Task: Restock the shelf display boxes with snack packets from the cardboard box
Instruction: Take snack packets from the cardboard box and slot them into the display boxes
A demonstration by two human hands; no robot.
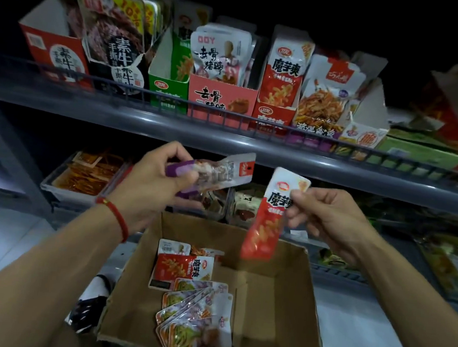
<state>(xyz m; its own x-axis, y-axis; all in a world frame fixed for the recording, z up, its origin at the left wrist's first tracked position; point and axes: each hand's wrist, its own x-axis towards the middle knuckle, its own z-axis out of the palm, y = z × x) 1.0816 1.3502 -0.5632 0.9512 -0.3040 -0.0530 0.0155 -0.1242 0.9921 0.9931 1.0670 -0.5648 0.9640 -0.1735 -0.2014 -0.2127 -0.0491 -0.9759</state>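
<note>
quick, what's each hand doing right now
Left hand: closed, pinching a purple-and-clear snack packet.
Right hand: closed, pinching a red konjac snack packet above the cardboard box.

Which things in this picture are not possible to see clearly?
- Head view: lower shelf trays, dark and partly behind the left hand.
- Purple packet: print blurred, fingers cover its end.
- Far-right boxes: dark, blurred at the frame edge.
- Cardboard box: near side cut off.
</note>
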